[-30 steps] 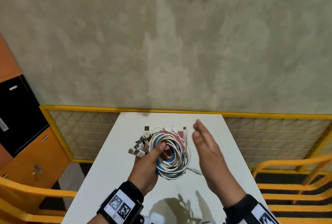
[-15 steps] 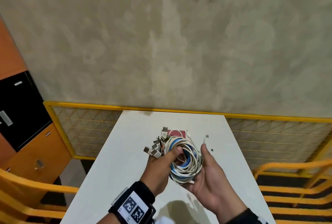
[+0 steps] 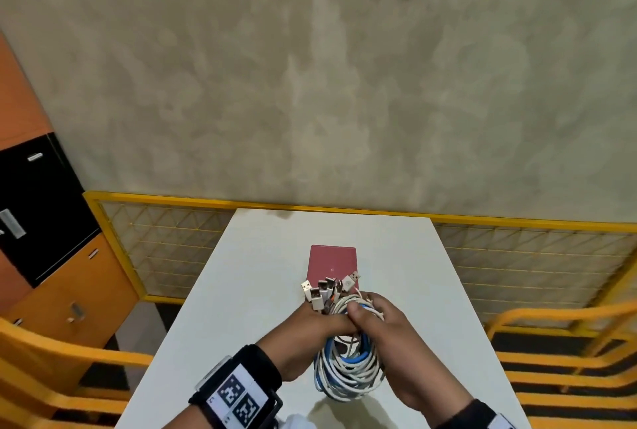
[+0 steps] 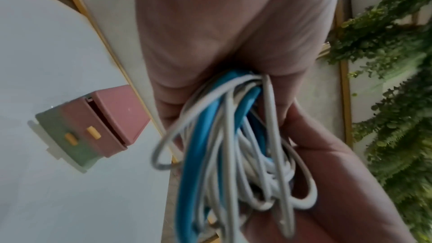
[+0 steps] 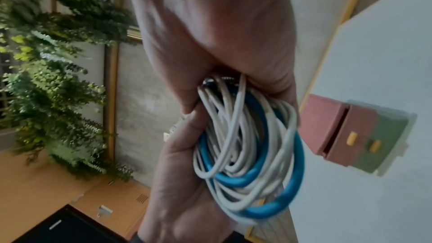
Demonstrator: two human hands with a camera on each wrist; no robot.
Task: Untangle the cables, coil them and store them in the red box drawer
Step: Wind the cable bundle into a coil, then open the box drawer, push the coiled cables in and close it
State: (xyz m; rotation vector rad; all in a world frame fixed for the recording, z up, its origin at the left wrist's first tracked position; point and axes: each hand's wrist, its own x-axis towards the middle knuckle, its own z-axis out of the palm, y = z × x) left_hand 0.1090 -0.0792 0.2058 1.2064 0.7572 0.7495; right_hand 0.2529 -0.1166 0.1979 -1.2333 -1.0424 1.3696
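— What colours do you have in that coil (image 3: 348, 371)?
— You've got white and blue loops, silver-grey plugs (image 3: 319, 292) at the top.
— And the box (image 3: 332, 263)?
— Your box is dusty red on top; its front is green with two yellow tabs.
— Around you?
— White table (image 3: 241, 291), yellow mesh fence (image 3: 165, 246), black-and-white checker tag on your wristband (image 3: 238, 397).

Your left wrist (image 3: 241, 390) carries a black band bearing a white plate with two black square fiducial markers. Your right wrist (image 3: 482, 415) shows a black cuff and a white-edged unit.
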